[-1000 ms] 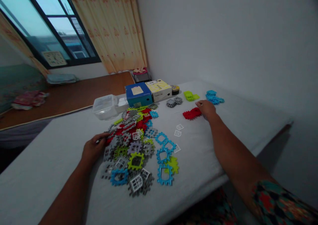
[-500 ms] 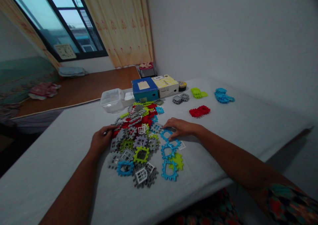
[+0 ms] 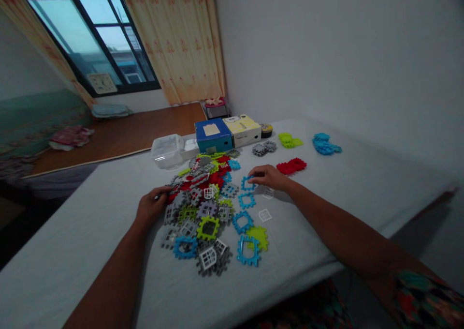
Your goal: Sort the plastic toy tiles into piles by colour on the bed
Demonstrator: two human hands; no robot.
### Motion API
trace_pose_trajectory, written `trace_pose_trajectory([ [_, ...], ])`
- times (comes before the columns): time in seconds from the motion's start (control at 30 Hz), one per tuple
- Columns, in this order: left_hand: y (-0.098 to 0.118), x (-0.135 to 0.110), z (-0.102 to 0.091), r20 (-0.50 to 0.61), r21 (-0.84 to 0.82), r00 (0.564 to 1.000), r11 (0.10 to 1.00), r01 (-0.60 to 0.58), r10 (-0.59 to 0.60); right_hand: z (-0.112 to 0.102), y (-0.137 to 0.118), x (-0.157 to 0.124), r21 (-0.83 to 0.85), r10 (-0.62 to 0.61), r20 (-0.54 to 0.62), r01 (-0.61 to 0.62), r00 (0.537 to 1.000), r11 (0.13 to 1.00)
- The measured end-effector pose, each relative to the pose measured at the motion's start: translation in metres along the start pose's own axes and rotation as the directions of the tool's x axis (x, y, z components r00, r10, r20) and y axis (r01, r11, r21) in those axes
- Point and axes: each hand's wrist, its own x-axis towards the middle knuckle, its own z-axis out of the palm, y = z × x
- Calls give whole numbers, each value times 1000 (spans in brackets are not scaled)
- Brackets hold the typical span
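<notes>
My right hand (image 3: 268, 177) pinches a blue square building frame (image 3: 248, 183) by its right edge, just right of the pile. Below it, several more blue toothed frames (image 3: 247, 201) lie in a rough column, the lowest partly over a lime-green plate (image 3: 258, 238). My left hand (image 3: 151, 205) is at the pile's left edge with fingers curled and fingertips among grey and red pieces; what they grip is hidden. The heap (image 3: 194, 198) mixes grey, red, green and blue interlocking plates with small white window pieces (image 3: 208, 259).
Sorted stacks lie farther right: red plates (image 3: 291, 166), grey plates (image 3: 264, 147), green plates (image 3: 289, 140) and blue plates (image 3: 326, 143). Behind the heap stand a clear plastic tub (image 3: 167, 151), a blue box (image 3: 213, 135), a white-yellow box (image 3: 242, 130) and a round tin (image 3: 266, 130).
My right hand has moved away from me with a blue frame, uncovering another white window piece. The blue frames now sit farther apart. My left hand stays at the pile's edge.
</notes>
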Motion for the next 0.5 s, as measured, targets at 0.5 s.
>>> trace_pose_trajectory([
  [0.5, -12, 10, -3, -12, 30, 1000, 1000, 5, -5, -242, 94, -68, 175, 190, -979, -158, 79, 972],
])
